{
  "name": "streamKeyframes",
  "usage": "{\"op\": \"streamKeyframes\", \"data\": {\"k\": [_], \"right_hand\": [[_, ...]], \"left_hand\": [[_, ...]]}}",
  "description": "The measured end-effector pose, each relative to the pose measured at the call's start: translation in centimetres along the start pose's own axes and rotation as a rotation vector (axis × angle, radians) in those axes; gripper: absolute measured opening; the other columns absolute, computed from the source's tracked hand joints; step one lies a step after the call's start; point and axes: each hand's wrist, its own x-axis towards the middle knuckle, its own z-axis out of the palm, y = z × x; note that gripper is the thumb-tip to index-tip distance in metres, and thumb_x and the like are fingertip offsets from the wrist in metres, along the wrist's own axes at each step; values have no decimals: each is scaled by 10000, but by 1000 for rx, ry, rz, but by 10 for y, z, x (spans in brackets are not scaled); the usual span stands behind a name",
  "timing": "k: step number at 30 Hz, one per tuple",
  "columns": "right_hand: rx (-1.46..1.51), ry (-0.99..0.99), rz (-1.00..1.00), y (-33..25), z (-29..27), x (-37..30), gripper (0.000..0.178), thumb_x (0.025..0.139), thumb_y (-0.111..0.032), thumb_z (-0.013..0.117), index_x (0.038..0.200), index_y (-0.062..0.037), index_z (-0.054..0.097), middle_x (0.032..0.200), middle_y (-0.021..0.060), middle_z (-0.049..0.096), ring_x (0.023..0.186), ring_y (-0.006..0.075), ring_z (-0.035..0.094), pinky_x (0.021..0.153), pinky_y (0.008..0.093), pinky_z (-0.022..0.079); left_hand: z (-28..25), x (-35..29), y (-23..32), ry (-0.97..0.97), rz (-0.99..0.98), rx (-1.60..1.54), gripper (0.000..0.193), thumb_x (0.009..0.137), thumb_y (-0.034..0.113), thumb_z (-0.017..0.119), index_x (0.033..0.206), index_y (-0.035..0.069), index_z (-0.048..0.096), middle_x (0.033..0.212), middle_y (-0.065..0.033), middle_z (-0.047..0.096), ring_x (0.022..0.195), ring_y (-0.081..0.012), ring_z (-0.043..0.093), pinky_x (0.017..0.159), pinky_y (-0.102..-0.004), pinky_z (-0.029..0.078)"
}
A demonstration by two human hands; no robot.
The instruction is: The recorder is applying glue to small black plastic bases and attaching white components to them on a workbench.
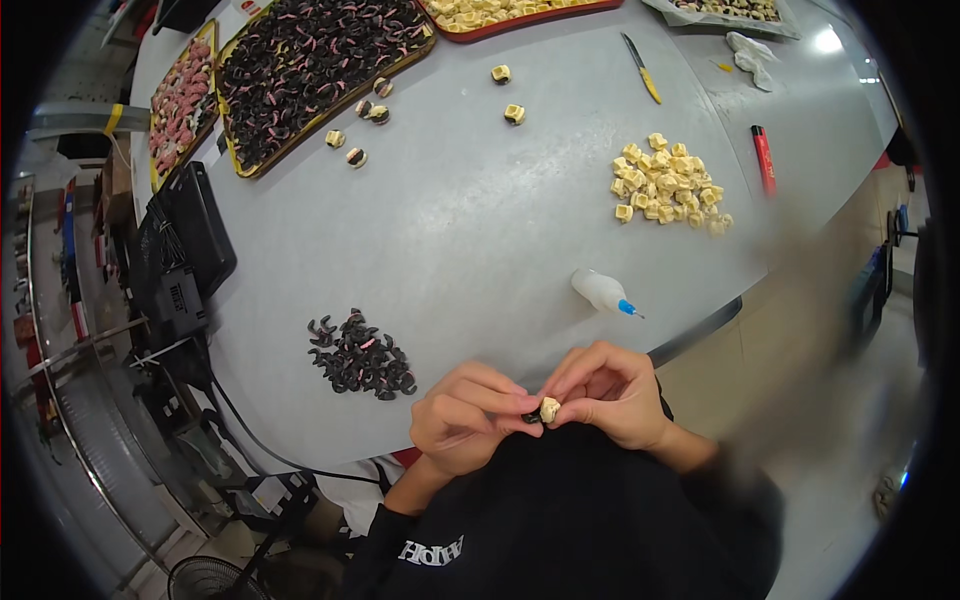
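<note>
Close to my body, my left hand (462, 418) pinches a small black curved piece (531, 418) between thumb and fingertips. My right hand (612, 396) grips a small cream-coloured piece (549, 409) against it; the fingertips partly cover both. A loose pile of black curved pieces (360, 362), a few edged in pink, lies left of my left hand. Beyond my right hand a white squeeze bottle (598, 289) with a blue tip rests on its side. Farther off at the right is a heap of cream pieces (665, 183).
On the grey table (430, 230), several joined cream-and-black pieces (514, 114) stand scattered. Trays of black pieces (310, 70), pink pieces (183, 100) and cream pieces (500, 15) line the far side. A yellow-handled knife (645, 75) and a red tool (764, 160) lie right.
</note>
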Motion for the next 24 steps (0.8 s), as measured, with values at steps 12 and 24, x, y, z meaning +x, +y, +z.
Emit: {"op": "streamKeyframes", "data": {"k": [12,24], "right_hand": [[31,-44,215,-7,-5,8,259,727,61,690,910,18,512,887,153,619,841,192,621,769,296,505],[138,-148,215,5,-9,10,263,772,60,643,1004,26,524,1006,106,590,955,167,582,834,291,481]], "left_hand": [[-4,9,1,-87,83,102,353,617,9,781,699,78,445,802,-82,680,767,-224,637,563,-277,470],[-8,11,4,-164,135,287,281,652,57,759,715,93,487,863,-63,689,816,-231,642,634,-304,461]]}}
